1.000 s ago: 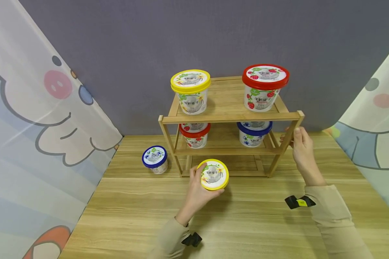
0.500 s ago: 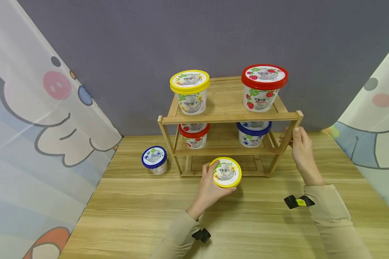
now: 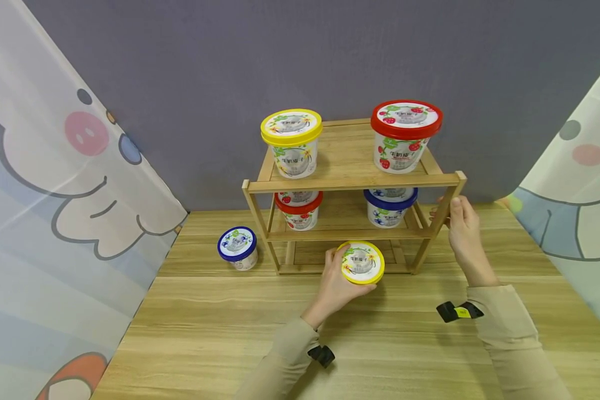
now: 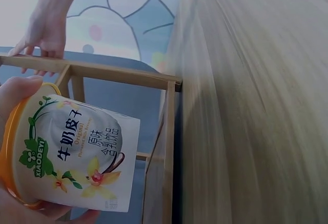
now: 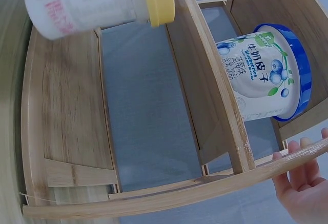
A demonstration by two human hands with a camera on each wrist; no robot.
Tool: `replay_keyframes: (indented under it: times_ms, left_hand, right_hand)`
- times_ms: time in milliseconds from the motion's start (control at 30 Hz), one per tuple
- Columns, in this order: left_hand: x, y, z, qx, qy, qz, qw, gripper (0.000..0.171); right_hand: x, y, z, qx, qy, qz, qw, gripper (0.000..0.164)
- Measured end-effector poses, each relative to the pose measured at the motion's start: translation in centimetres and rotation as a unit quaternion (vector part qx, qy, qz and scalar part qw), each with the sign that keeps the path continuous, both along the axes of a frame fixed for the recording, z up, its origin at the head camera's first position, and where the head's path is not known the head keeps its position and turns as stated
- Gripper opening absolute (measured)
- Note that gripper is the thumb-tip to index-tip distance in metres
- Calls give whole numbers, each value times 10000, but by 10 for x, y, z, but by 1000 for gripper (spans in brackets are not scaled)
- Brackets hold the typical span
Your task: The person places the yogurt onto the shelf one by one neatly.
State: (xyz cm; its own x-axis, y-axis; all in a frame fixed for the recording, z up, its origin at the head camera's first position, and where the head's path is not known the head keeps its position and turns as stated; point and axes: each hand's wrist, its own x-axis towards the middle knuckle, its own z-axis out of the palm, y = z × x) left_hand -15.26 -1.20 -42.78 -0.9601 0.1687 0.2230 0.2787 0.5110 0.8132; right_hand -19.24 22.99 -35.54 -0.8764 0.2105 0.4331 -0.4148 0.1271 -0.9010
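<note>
My left hand (image 3: 334, 289) holds a paper cup with a yellow lid (image 3: 363, 263), fingers and thumb spread round the lid's edge. That cup is in front of the lowest tier of a wooden shelf rack (image 3: 355, 181); the left wrist view shows its vanilla-flower label (image 4: 97, 152). On the rack's right side, my right hand (image 3: 464, 236) grips the upright post, with fingertips (image 5: 296, 175) curled round the wood in the right wrist view. Close to that hand, a blue-lidded blueberry cup (image 5: 261, 75) sits on the middle tier.
The top tier bears a yellow-lidded cup (image 3: 292, 144) and a red-lidded cup (image 3: 405, 136). A second red-lidded cup (image 3: 300, 214) stands on the middle tier's left. Left of the rack, a blue-lidded cup (image 3: 238, 248) stands on the wooden table (image 3: 205, 322). Grey cloth (image 3: 205, 83) hangs behind.
My left hand has carried the yellow-lidded cup to the right and slightly forward, up to the lowest tier's front. The right hand stays on the post.
</note>
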Motion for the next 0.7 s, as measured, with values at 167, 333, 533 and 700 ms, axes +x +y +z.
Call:
replay_keyframes:
  times_ms: [167, 333, 533, 700]
  left_hand:
    - [-6, 8, -1, 20, -91, -14, 10000, 88]
    - [-12, 15, -4, 33, -186, -12, 9998, 87]
    - [-20, 21, -8, 104, -268, -18, 9996, 87]
    - [-25, 24, -11, 130, -369, -31, 9992, 86]
  right_hand:
    - [0, 0, 0, 105, -16, -80, 9999, 37]
    - [0, 0, 0, 151, -17, -55, 9999, 37]
    - [0, 0, 0, 207, -34, -18, 9998, 35]
    - [0, 0, 0, 71, 13, -4, 10000, 34]
